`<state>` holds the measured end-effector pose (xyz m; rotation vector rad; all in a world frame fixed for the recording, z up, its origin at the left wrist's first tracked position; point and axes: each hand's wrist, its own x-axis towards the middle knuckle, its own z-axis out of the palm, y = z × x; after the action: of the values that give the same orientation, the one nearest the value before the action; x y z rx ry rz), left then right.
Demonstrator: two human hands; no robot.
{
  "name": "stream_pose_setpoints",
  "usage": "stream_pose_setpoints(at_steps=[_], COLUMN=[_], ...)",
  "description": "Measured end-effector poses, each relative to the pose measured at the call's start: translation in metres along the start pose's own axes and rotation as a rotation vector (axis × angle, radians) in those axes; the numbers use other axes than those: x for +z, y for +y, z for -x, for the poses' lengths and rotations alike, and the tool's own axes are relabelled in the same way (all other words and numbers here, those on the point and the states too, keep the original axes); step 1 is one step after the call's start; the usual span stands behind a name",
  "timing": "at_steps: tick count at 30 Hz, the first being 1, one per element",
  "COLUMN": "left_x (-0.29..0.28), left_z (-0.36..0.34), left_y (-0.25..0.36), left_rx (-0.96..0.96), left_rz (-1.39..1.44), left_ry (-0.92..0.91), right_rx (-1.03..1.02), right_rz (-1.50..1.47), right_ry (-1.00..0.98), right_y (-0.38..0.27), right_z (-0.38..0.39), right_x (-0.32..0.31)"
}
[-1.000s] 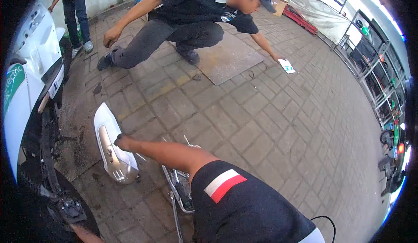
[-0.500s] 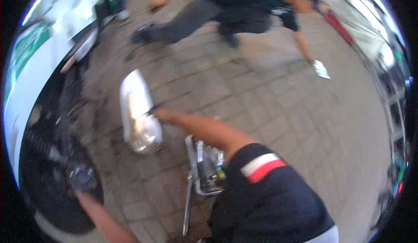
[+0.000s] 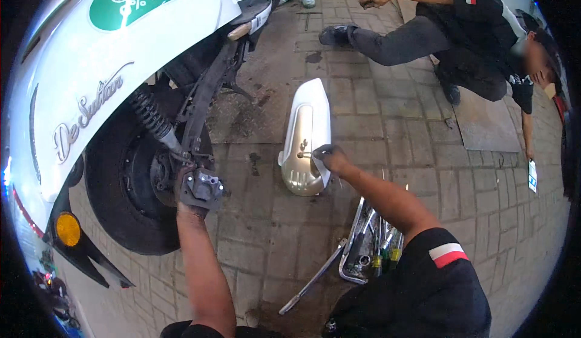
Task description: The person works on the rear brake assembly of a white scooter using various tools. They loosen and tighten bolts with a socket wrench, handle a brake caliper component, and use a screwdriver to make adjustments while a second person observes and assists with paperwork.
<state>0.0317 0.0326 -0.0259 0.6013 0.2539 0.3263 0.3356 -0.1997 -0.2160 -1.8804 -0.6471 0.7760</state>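
Observation:
My left hand [image 3: 186, 202] is closed on a grey metal brake caliper [image 3: 204, 188], held beside the scooter's wheel [image 3: 130, 187]. A coil-spring shock absorber [image 3: 150, 117] runs down just above it. My right hand [image 3: 334, 159] reaches over a white and gold cover [image 3: 302, 126] lying on the paving. Its fingers are pinched together at the cover's right edge; what they hold, if anything, is too small to make out. Small dark pieces lie on the cover's gold face near those fingertips.
Hand tools [image 3: 378, 241] lie in a tray by my right elbow, with a long metal bar [image 3: 315, 277] alongside. The white scooter body [image 3: 78, 90] fills the left. A co-worker [image 3: 466, 41] sits at the far right, holding a phone [image 3: 532, 176]. A flat board [image 3: 487, 123] lies nearby.
My view has swung left, bringing more of the scooter into sight and sharpening the picture. My left hand still has the caliper, and my right hand stays at the cover.

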Motion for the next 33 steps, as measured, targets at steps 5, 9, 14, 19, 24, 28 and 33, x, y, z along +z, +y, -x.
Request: stream_pose_setpoints(at_steps=[5,9,14,19,24,28,33], left_x=[0.009,-0.003,-0.104,-0.082,-0.054,0.020,0.033], left_z=[0.010,-0.011,-0.013,-0.014,-0.020,-0.001,0.019], left_y=[0.017,-0.008,-0.001,0.003,0.002,-0.003,-0.003], left_rx=[0.152,0.096,0.159,-0.366,-0.478,0.134,0.148], left_rz=[-0.287,-0.258,-0.035,1.353,1.448,-0.109,-0.011], left_ry=[0.210,0.246,0.166,-0.016,0.027,0.352,0.212], right_rx=[0.129,-0.036,-0.224,-0.134,-0.191,-0.143,0.011], right_rz=[-0.113,0.100,0.246,0.311,0.185,0.154,0.210], right_ry=[0.046,0.168,0.309,0.293,0.340,0.244,0.263], right_y=[-0.058,-0.014,-0.037,-0.031,-0.009,-0.016,-0.030], right_z=[0.016,0.003,0.013,0.008,-0.003,-0.001,0.016], right_x=[0.023,0.009,0.028,0.030,0.036,0.038,0.043])
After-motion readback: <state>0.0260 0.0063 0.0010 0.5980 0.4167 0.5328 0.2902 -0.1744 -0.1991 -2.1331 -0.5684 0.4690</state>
